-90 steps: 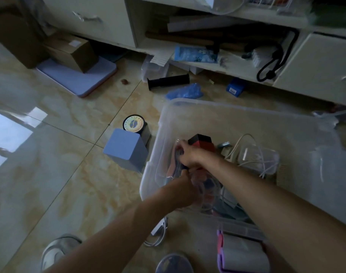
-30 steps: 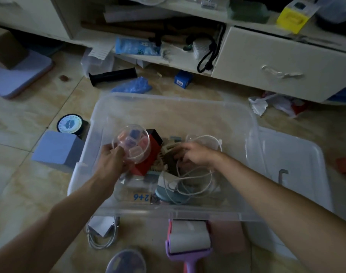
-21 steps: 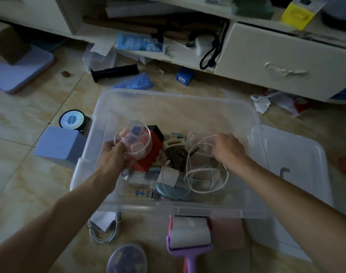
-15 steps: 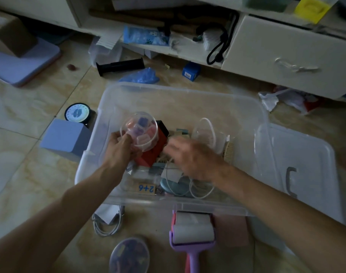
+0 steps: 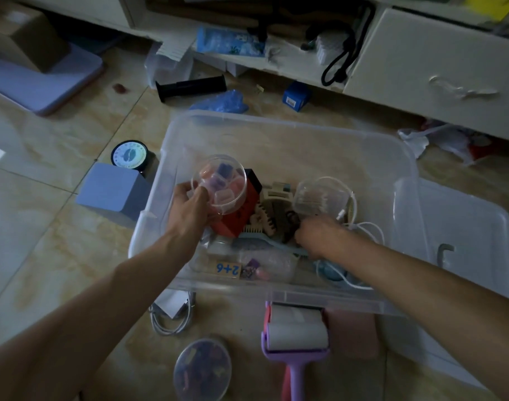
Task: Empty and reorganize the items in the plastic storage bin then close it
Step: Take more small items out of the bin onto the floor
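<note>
Bin (image 5: 288, 131) under both hands: left hand (image 5: 189, 209) grips round clear container (image 5: 218, 183); right hand (image 5: 317, 235) curled among clutter, grasp unclear.

Clear bin (image 5: 276, 123), red box (image 5: 235, 221), purple lint roller (image 5: 295, 357), blue block (image 5: 111, 189).

Person, head view: two bare forearms showing, left hand (image 5: 189, 206) and right hand (image 5: 317, 235) both ungloved. No sleeve reaching the wrists or forearms in view. Fingers (image 5: 181, 189) wearing no visible rings; wrists bare.
</note>
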A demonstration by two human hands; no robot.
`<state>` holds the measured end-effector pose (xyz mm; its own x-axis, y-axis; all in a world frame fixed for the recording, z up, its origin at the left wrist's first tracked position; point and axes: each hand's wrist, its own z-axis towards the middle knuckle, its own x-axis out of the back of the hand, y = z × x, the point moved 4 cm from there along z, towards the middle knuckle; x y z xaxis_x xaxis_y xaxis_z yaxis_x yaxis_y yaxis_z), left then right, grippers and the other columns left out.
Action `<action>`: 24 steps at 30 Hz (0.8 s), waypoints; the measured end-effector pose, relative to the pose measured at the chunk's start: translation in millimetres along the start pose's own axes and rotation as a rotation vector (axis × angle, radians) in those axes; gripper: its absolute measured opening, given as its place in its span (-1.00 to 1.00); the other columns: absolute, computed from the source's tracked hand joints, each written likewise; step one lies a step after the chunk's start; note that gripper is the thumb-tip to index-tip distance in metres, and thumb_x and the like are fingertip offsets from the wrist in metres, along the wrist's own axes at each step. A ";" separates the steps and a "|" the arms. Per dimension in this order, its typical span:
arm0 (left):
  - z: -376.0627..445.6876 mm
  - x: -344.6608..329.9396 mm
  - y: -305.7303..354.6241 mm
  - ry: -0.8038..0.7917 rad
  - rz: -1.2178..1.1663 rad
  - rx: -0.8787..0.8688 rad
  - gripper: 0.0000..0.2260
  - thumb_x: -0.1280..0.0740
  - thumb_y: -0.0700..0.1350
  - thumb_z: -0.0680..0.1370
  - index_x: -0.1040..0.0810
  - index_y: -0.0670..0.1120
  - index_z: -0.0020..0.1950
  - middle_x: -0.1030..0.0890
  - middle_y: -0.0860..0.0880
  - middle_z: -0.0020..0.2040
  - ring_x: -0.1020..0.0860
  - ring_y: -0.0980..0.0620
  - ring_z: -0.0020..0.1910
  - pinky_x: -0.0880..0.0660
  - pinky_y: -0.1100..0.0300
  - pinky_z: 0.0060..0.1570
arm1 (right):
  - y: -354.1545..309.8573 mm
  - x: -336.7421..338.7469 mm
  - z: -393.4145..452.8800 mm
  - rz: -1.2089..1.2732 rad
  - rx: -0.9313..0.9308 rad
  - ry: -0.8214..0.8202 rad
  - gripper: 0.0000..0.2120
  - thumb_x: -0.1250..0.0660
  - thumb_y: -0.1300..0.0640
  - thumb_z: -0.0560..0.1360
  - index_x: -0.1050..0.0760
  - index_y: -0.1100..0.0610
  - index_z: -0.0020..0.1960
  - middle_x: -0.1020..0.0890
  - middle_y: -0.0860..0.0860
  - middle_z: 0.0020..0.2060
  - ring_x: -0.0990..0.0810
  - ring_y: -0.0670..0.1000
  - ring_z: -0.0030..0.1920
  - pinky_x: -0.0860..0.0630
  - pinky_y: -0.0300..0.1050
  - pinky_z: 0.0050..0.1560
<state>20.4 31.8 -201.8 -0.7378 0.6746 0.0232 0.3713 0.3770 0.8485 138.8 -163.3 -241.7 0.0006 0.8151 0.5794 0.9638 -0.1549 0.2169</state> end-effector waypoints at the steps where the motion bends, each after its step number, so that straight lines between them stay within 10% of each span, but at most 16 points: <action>1: -0.5 -0.8 0.0 -0.004 -0.002 0.001 -0.60 -0.40 -0.02 0.54 -0.38 -0.12 0.28 -0.59 -0.19 0.07 -0.66 -0.09 -0.12 -0.58 0.18 -0.34 | 0.6 3.5 0.6 -0.015 -0.015 0.115 -0.78 -0.35 0.09 0.55 -0.64 0.10 0.17 -0.64 0.09 0.11 -0.60 0.14 0.15 -0.52 -0.04 0.07; 3: -2.0 -2.2 0.5 -0.020 -0.011 0.001 -0.63 -0.38 -0.04 0.55 -0.38 -0.13 0.28 -0.57 -0.18 0.08 -0.65 -0.09 -0.11 -0.59 0.21 -0.35 | -9.0 16.8 3.6 0.117 0.011 0.397 -0.85 -0.44 0.05 0.50 -0.66 0.11 -0.01 -0.66 0.09 -0.05 -0.62 0.12 -0.02 -0.52 -0.09 -0.12; 7: -5.7 -3.9 2.7 -0.034 -0.002 0.007 -0.64 -0.38 -0.03 0.56 -0.38 -0.12 0.28 -0.57 -0.15 0.04 -0.64 -0.08 -0.11 -0.59 0.24 -0.36 | -50.1 16.1 24.2 0.444 0.198 -0.011 -0.62 -0.29 -0.16 0.57 -0.56 0.19 -0.03 -0.65 0.08 -0.13 -0.60 0.10 -0.14 -0.44 -0.07 -0.25; 15: -2.6 -4.5 -2.9 -0.069 0.074 0.036 -0.62 -0.41 -0.05 0.52 -0.41 -0.11 0.28 -0.61 -0.21 0.05 -0.65 -0.10 -0.19 -0.65 0.08 -0.20 | -48.2 3.1 54.9 0.641 0.205 -0.012 -0.73 -0.37 -0.02 0.51 -0.51 0.11 -0.28 -0.63 0.05 -0.35 -0.58 0.03 -0.36 -0.60 0.01 -0.17; 24: -5.3 -9.1 -5.5 -0.206 0.182 0.066 -0.47 -0.47 0.02 0.47 -0.41 0.02 0.41 -0.57 -0.13 0.15 -0.65 -0.07 -0.04 -0.57 0.30 -0.34 | 45.2 46.5 -11.3 1.528 -0.451 0.870 -0.61 -0.09 -0.17 0.41 -0.49 0.08 -0.33 -0.69 0.00 -0.22 -0.64 0.00 -0.18 -0.49 -0.16 -0.20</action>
<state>22.1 20.3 -203.8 -0.5283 0.8471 0.0582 0.5280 0.2740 0.8038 179.4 -138.7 -196.1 0.4514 -0.6434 0.6183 0.1102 -0.6474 -0.7541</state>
